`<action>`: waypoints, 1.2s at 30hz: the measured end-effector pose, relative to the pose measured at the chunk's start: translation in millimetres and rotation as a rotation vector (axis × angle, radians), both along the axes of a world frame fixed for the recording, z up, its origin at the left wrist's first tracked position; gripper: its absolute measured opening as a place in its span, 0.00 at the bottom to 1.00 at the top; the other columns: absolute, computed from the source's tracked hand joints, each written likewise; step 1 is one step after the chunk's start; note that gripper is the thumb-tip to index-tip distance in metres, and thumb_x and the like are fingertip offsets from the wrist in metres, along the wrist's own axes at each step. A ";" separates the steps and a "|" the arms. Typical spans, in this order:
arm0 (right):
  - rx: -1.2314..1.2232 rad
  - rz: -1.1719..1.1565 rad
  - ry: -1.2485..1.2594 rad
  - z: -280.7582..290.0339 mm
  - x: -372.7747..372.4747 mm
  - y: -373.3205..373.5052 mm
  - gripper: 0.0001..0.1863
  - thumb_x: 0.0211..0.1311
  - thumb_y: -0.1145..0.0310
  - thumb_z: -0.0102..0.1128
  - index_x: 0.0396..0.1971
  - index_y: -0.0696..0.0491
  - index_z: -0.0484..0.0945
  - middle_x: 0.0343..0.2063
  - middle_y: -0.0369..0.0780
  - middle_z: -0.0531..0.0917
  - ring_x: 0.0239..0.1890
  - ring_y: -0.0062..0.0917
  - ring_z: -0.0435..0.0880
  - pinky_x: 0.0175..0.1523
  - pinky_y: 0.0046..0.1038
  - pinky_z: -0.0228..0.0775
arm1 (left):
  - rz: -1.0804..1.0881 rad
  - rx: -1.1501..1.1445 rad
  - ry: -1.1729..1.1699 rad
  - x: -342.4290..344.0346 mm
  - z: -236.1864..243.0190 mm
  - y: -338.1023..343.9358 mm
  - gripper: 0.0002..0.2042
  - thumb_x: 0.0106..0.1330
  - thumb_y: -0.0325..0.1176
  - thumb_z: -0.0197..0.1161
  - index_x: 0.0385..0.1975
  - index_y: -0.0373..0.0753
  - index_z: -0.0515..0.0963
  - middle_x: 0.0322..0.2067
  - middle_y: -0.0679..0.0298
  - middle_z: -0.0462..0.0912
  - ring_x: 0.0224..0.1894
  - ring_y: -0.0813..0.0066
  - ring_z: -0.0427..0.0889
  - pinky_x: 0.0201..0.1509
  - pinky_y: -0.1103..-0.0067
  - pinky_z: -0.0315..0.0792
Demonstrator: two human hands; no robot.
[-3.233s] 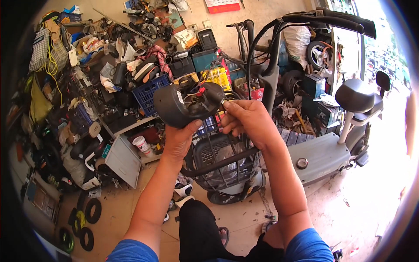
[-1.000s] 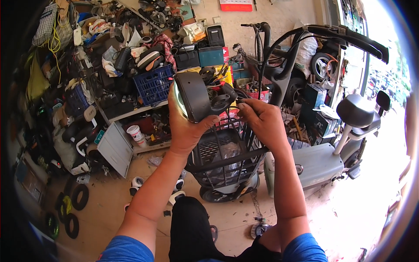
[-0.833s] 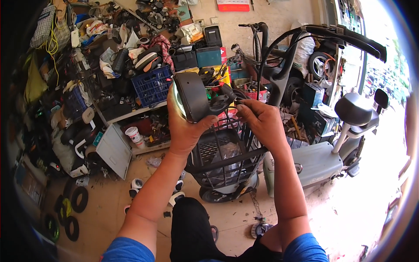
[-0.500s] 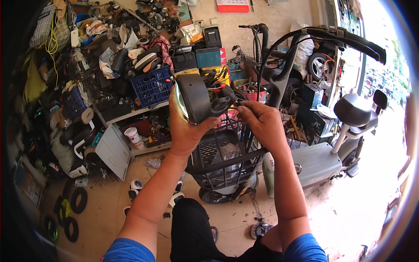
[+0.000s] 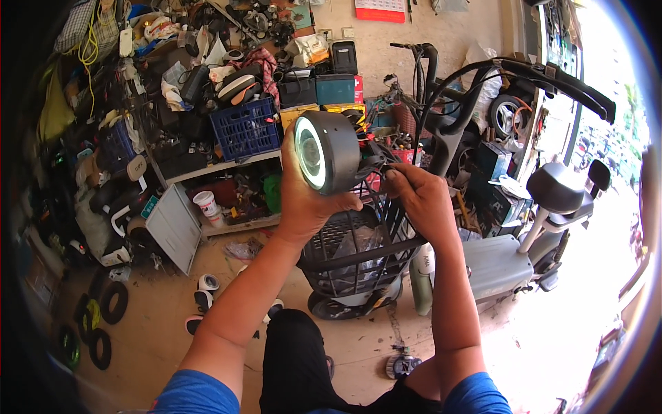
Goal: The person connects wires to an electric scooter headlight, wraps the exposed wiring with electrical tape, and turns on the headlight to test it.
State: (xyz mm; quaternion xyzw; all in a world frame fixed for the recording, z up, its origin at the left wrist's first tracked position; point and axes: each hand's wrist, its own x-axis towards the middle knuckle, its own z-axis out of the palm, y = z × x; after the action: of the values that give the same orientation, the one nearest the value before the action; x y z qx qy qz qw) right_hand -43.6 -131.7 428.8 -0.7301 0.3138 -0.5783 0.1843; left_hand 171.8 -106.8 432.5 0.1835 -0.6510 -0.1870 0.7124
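A round black headlight (image 5: 339, 153) with a glowing white ring is held up above the front basket of an electric scooter. My left hand (image 5: 301, 203) wraps its side and underside, thumb stretched along the bottom. Behind the lamp, thin black wires (image 5: 378, 163) run toward the scooter. My right hand (image 5: 422, 198) is closed in a pinch on these wires; its fingertips partly hide them. Just below both hands sits the black mesh basket (image 5: 324, 264), with clear plastic film inside.
The scooter's handlebar (image 5: 510, 65) arches at upper right, its grey deck (image 5: 493, 265) and black seat (image 5: 560, 185) beyond. A cluttered shelf with a blue crate (image 5: 245, 130) stands at the back left. Small tyres (image 5: 114, 302) and shoes (image 5: 204, 298) lie on the floor.
The headlight has turned so that its lit ring faces more toward me. In the picture, both hands have shifted slightly right, and the whole view has shifted a little.
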 end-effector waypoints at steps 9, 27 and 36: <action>0.099 0.106 -0.060 -5.3 0.6 -5.7 0.14 0.78 0.67 0.59 0.48 0.64 0.83 0.31 0.39 0.89 0.33 0.18 0.87 0.41 0.22 0.78 | 0.221 -0.075 -0.238 11.2 -1.8 -2.7 0.76 0.37 0.50 0.91 0.79 0.40 0.35 0.71 0.52 0.61 0.71 0.60 0.67 0.74 0.66 0.66; 0.188 0.220 -0.096 -4.9 -7.6 -10.6 0.17 0.80 0.62 0.55 0.39 0.61 0.83 0.26 0.34 0.86 0.29 0.14 0.80 0.38 0.20 0.72 | 0.223 -0.043 -0.187 4.5 -2.0 3.0 0.63 0.40 0.38 0.89 0.74 0.36 0.48 0.64 0.51 0.69 0.65 0.59 0.73 0.70 0.65 0.69; 0.193 0.266 -0.128 -6.4 -7.5 -8.8 0.14 0.78 0.63 0.60 0.42 0.62 0.83 0.29 0.33 0.87 0.33 0.12 0.80 0.40 0.19 0.73 | 0.274 -0.085 -0.268 8.3 -5.3 0.8 0.66 0.43 0.35 0.89 0.78 0.38 0.41 0.66 0.53 0.66 0.67 0.61 0.72 0.70 0.66 0.70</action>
State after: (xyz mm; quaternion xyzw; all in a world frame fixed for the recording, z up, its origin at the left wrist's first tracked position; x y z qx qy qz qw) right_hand -51.1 -140.5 422.3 -0.7058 0.2559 -0.5614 0.3481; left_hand 180.1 -106.0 427.2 0.2633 -0.7164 -0.0344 0.6452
